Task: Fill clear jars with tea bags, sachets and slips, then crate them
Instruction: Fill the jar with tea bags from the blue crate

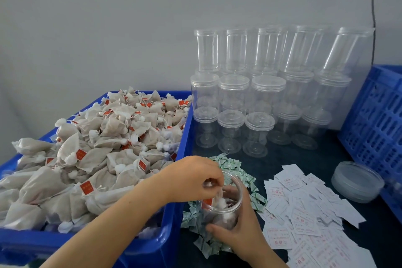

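Observation:
An open clear jar [233, 197] stands on the dark table with several tea bags inside. My right hand [241, 227] grips its side from the right. My left hand [193, 177] hovers over the jar mouth and pinches a tea bag [217, 197] that hangs into it. A blue bin [185, 137] heaped with beige tea bags [104, 148], each with a red tag, lies to the left. Green-and-white sachets [232, 165] spread around the jar. White slips [304, 213] with red print cover the table to the right.
Stacked empty clear jars with lids [256, 98] stand at the back against the wall. A stack of clear lids [356, 181] sits at the right, beside a blue slatted crate [378, 119]. A black cable runs down the wall at the top right.

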